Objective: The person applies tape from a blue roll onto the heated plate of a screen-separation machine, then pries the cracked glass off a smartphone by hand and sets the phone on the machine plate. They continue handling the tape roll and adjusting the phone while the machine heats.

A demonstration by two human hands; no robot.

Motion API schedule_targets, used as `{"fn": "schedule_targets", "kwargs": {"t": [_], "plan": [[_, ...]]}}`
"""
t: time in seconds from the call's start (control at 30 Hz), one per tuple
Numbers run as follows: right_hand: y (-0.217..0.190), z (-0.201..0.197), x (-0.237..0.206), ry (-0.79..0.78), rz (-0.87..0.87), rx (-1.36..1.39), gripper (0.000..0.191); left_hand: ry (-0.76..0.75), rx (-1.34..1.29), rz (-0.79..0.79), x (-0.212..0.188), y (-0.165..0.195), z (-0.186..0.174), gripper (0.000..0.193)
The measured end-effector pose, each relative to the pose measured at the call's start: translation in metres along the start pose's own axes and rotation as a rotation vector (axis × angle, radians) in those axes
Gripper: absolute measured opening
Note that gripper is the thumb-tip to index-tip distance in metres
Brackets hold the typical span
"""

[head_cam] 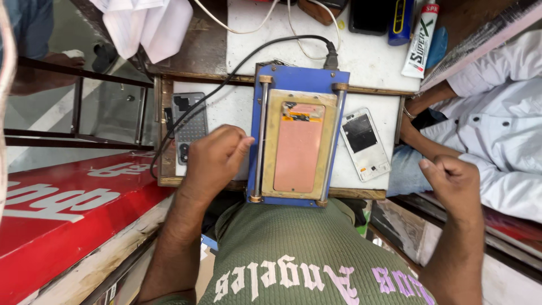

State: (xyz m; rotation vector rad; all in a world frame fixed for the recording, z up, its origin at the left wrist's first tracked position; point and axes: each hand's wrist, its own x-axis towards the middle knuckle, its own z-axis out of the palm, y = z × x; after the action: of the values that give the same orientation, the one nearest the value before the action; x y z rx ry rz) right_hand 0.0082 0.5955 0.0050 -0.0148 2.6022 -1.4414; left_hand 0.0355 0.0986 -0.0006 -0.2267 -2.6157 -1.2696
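Observation:
A blue heating plate machine (300,79) with two metal rails lies on the white work board (372,56). A phone screen with a pinkish-copper back (298,148) rests face down on its tan pad. My left hand (214,158) sits beside the machine's left rail, fingers curled, thumb tip touching the rail; nothing shows in its grip. My right hand (453,183) hovers off the table's right side with fingers closed into a loose fist, holding nothing visible.
A grey phone frame (188,127) lies left of my left hand. A white phone housing (365,144) lies right of the machine. A black cable (237,65) runs to the machine. A glue tube (420,42) stands behind. Another person in a white shirt (497,124) sits at right.

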Motion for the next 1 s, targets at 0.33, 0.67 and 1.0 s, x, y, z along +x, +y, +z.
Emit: {"fn": "schedule_targets", "kwargs": {"t": [0.33,0.67,1.0], "plan": [[-0.056,0.11,0.034,-0.148,-0.279,-0.099,0.049,0.217,0.292,-0.419,-0.071,-0.011,-0.071,0.045],[-0.011,0.016,-0.027,0.105,-0.028,0.182,0.054,0.073,-0.085,-0.346,-0.036,-0.006,0.019,0.049],[-0.046,0.128,0.028,0.032,-0.347,0.028,0.056,0.411,-0.154,-0.634,-0.128,-0.019,-0.055,0.05]]}}
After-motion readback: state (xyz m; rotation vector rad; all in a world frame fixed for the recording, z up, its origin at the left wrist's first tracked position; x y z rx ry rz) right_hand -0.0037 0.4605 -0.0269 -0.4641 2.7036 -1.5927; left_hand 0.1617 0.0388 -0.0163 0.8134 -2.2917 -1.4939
